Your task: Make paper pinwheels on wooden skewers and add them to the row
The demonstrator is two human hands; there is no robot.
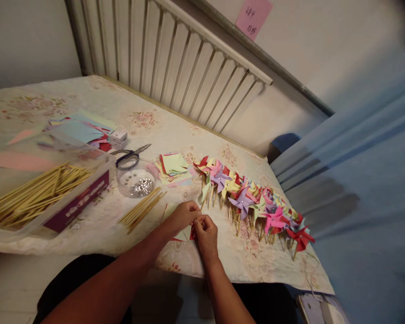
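My left hand (188, 213) and my right hand (207, 231) meet over the front of the table, fingertips pinched close together. A thin wooden stick (202, 207) pokes out beyond the left fingertips. Red paper (192, 233) shows against the right fingers, most of it covered by them. Beneath the hands lies pale green paper (182, 234) with cut lines and a red edge. Just to the right stand many paper pinwheels (243, 201) on sticks. A loose bundle of wooden sticks (143, 209) rests left of my left forearm.
A round clear dish (121, 181) holds small silver pieces. Behind it are scissors (130, 157), and beside them a stack of paper squares (173, 164). A plastic box (103, 180) of sticks sits left, near paper sheets (76, 128) and a small white box (119, 136). A radiator (175, 63) lines the back.
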